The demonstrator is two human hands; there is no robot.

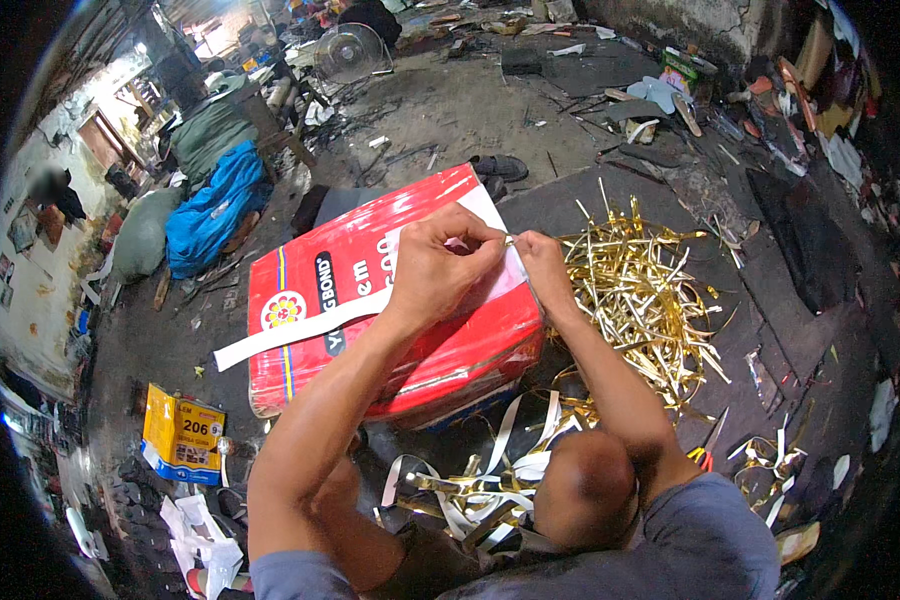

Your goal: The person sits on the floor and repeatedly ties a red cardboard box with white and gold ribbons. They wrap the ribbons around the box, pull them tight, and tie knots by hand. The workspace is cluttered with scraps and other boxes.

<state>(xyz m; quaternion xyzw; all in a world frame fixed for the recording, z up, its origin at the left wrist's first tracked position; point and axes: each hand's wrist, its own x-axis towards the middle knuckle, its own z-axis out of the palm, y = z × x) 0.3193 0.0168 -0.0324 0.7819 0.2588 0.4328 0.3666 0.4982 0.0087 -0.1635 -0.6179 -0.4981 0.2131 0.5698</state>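
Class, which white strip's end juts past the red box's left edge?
The long white strip running across the red box from beneath the left hand; the tangled strips by the knee lie off the box.

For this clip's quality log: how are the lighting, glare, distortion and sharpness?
Head view: strong fisheye bending toward a black rim; head view: glare at upper left, a dimmer floor, highlights on the red box and glints in the gold strips; head view: left hand and right hand reasonably sharp, a smeared patch far left.
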